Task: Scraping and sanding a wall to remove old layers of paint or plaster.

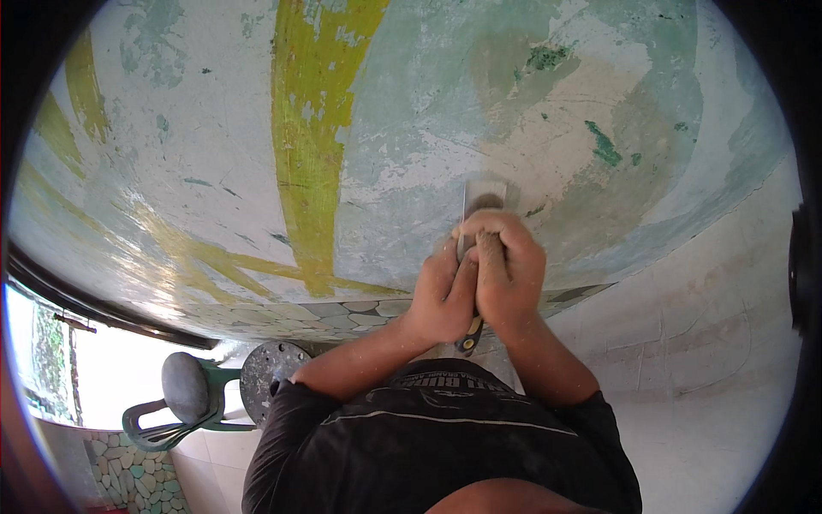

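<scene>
Both hands are wrapped around a paint scraper [474, 337] with a dark handle and a yellow ring at its butt end. My left hand [443, 295] grips lower on the handle. Higher up, my right hand [514, 263] closes over it near the blade, and the two hands touch. The scraper's wide metal blade [467, 193] lies against a painted wall [411, 167], partly blurred. Pale green and white paint on this wall is worn and flaking. A beige scraped patch [533, 141] with dark green specks spreads above and right of the blade. Dust specks cover my hands and forearms.
A yellow-green painted stripe [311, 128] runs down the wall to a stone-patterned band [347, 315]. Left of me stand a speckled round stool [263, 376] and a green plastic chair [216, 392] bearing a grey rounded object [185, 387]. A whitish wall [693, 360] rises on the right.
</scene>
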The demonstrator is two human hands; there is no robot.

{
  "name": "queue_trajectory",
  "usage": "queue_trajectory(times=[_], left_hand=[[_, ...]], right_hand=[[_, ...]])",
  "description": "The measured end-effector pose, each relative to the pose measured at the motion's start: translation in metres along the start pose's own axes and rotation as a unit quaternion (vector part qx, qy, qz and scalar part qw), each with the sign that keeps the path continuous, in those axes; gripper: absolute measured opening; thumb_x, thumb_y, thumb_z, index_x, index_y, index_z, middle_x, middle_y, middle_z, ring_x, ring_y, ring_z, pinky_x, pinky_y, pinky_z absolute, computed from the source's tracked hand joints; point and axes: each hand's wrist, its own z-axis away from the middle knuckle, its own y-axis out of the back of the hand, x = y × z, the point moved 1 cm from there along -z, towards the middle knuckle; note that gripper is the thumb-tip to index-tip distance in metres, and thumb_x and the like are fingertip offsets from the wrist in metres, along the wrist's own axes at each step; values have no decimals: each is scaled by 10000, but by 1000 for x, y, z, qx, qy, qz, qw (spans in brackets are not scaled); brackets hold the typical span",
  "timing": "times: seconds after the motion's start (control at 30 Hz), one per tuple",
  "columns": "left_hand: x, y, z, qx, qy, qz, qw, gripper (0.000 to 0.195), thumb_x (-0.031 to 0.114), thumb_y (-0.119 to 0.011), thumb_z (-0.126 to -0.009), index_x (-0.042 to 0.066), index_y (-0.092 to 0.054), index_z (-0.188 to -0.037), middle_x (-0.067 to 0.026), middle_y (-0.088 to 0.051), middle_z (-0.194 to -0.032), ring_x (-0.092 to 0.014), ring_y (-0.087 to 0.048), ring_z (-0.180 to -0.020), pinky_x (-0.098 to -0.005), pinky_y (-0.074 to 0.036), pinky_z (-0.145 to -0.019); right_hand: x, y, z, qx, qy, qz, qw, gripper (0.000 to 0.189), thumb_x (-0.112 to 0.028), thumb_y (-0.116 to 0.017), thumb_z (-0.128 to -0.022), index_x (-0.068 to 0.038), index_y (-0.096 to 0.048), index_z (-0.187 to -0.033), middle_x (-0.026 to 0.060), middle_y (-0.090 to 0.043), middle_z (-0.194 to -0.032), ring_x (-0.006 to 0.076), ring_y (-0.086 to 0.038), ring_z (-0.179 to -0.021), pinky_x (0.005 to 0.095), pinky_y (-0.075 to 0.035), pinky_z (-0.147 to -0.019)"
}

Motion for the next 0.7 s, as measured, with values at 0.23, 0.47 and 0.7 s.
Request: queue_trajectory(times=[0.23, 0.47, 0.7], left_hand=[[36, 13, -24, -17, 40, 55, 998, 220, 106, -380, -971, -44, -532, -1019, -208, -595, -880, -329, -617, -805, -373, -464, -661], [-11, 10, 15, 24, 65, 13, 997, 242, 90, -383, -962, -54, -529, -1090, -226, -605, -927, -362, -632, -874, -400, -471, -703], [35, 16, -26, -16, 29, 2, 999, 246, 74, -411, -943, -73, -520, -1108, -256, -601, -940, -383, -632, -901, -395, -482, -729]], right_hand=[[-17, -6, -28, 12, 20, -36, 999, 160, 63, -443, -895, 5, -591, -901, 83, -629, -867, 76, -511, -679, 203, -419, -629], [26, -14, 15, 19, -3, -58, 998, 164, 52, -454, -896, -10, -606, -897, 48, -624, -814, 73, -521, -642, 211, -433, -605], [-5, -6, -33, 16, 60, -120, 991, 184, 59, -446, -881, -13, -614, -896, 60, -635, -836, 85, -549, -683, 223, -444, -620]])
